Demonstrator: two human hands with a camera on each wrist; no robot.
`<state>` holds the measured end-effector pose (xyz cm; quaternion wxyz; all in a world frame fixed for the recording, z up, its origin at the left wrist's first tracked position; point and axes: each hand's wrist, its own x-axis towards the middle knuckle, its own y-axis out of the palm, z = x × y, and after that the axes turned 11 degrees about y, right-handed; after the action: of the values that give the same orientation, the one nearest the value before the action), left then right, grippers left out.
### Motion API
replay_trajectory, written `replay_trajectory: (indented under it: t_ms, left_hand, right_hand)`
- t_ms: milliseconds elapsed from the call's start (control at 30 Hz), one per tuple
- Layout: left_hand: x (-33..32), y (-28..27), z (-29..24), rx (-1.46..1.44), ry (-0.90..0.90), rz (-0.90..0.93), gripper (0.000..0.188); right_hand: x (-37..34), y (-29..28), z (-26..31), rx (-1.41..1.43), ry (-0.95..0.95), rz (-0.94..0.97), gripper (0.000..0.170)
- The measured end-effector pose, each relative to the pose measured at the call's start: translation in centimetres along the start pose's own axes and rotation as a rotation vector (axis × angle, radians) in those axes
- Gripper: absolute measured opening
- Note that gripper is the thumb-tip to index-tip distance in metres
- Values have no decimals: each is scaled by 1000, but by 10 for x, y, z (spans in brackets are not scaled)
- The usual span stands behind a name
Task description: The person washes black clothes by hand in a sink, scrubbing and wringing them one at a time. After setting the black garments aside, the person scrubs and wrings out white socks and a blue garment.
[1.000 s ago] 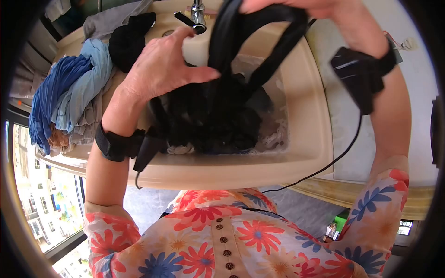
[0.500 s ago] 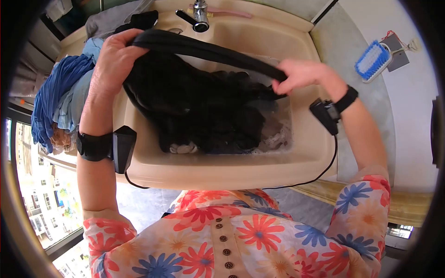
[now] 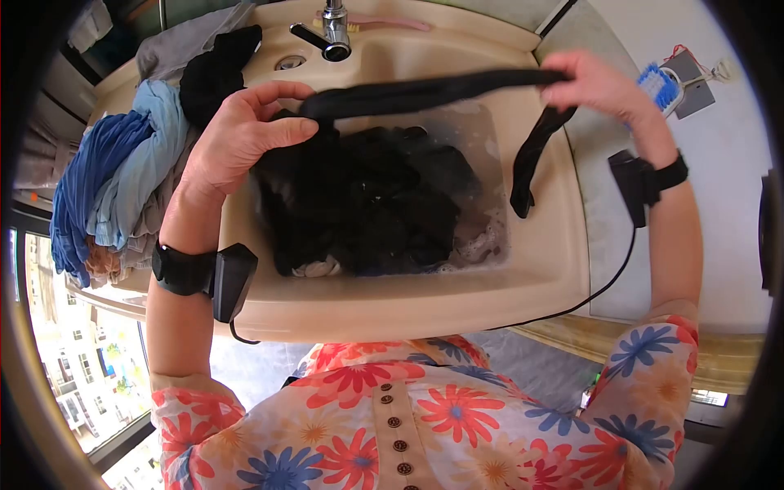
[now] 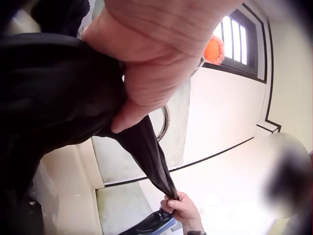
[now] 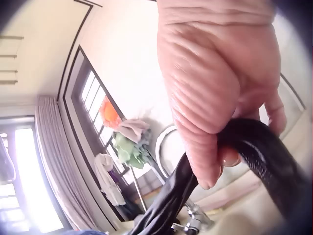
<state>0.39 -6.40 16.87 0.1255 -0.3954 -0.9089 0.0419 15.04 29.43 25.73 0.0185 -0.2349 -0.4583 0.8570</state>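
Observation:
A black wet cloth strip [image 3: 433, 91] stretches between both hands above the basin. The left hand [image 3: 245, 135] grips its thicker end at the basin's left side, thumb against the fabric. My right hand [image 3: 600, 86] pinches the strip near the right rim, and a loose end dangles below it. In the right wrist view the strip [image 5: 168, 203] loops over the fingers of the right hand [image 5: 220, 83]. The left wrist view shows the left hand [image 4: 146, 58] on bunched black fabric [image 4: 58, 93]. More black cloth [image 3: 376, 204] lies in cloudy water beneath.
The beige basin [image 3: 408, 314] has a chrome faucet [image 3: 335, 33] at the back. Blue garments [image 3: 106, 180], a light blue one, a grey cloth [image 3: 184, 49] and a black cloth [image 3: 216, 73] are piled on the left. A blue brush [image 3: 657, 86] lies at the right.
The right hand has moved right and up from half a second ago, with the strip stretched and its end now hanging. The left hand has moved slightly right and down.

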Motion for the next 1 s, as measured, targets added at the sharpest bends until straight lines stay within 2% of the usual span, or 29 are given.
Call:
replay_trajectory:
  t_ms: [33,67,100,167,233,300,333,367,433,500,567,633,700,767,833,900,967,1000]
  left_hand:
    - [-1,0,0,-179,-48,-9,33]
    - [0,-2,2,-324,-60,-19,37]
    - [2,0,-1,-324,-64,-24,37]
    - [9,15,-12,-632,-66,-34,35]
    - [18,38,-17,-727,-63,19,34]
    - [26,64,-24,-809,9,110,41]
    - [28,66,-23,-810,10,107,41]
    - [31,67,-19,-739,45,125,42]
    - [31,64,-4,-666,81,129,44]
    - [28,64,28,-11,146,102,48]
    - [27,79,85,-82,93,210,60]
    - [24,84,90,657,19,324,57]
    - [25,78,99,799,-158,380,49]
    - [24,66,125,821,-234,323,37]
    - [29,44,156,854,-138,168,26]
    - [45,21,128,465,-500,82,19]
    - [54,-10,97,41,-360,-40,19]
    - [61,-27,75,-25,-289,-48,18]
  right_hand:
    - [8,10,-18,-67,7,49,33]
    - [14,28,-26,-107,2,11,42]
    - [13,45,-27,-145,-4,-26,51]
    - [1,83,28,365,-73,166,56]
    - [3,110,46,561,-140,212,52]
    - [18,144,80,620,-394,63,40]
    - [23,142,73,726,-218,45,27]
    - [26,135,65,735,-153,27,22]
    - [20,128,58,930,-110,53,20]
    - [8,117,56,1006,-146,52,19]
    - [-2,106,63,1081,-181,44,19]
    - [-12,93,71,1068,-307,-49,19]
    - [-22,72,66,1079,-330,-77,21]
    - [-31,46,53,1154,-371,-184,22]
    - [-37,21,32,1172,-368,-254,22]
    - [-39,5,16,1187,-367,-331,23]
    - [-35,-4,5,1192,-184,-585,24]
    - [-30,-10,-3,1202,-133,-626,25]
